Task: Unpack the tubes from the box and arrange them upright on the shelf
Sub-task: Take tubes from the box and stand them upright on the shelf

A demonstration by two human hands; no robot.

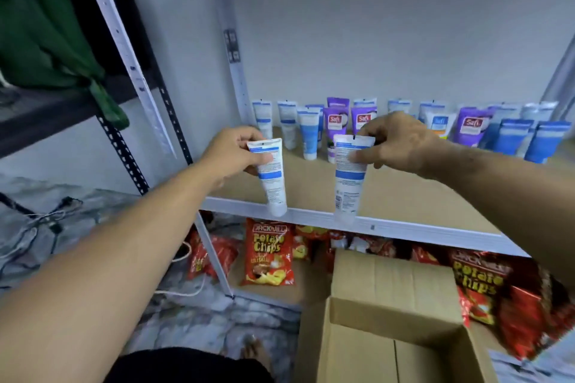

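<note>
Tubes first: I see two white ones with blue bands held in mid-frame, caps pointing down, in front of the shelf's front edge. My left hand [231, 154] pinches the left tube [269, 176] near its flat crimped end, fingers curled round it, and that tube leans slightly. My right hand [395, 144] grips the right tube [348, 177] the same way at its crimp, thumb across the printed label, and this one hangs nearly straight.

Behind them, along the back of the shelf [404, 193], a row of standing tubes [309, 137] rests on their caps: white and blue ones at the left, purple ones [334, 130] in the middle, more blue at the far right. They partly overlap one another, and my right hand hides some.

Lower right of the frame, the open cardboard box [385, 336] sits with flaps spread; I cannot see its contents. Red potato chip bags [269, 253] crowd the lower level beneath the shelf's pale metal rail [420, 228].

The shelf board looks like plain brown fibreboard, framed by perforated metal uprights [124, 50]. Grey-white wall behind. Green cloth [46, 25] hangs at the upper left, and cables [40, 221] trail over a marbled floor [202, 320] at the left.
</note>
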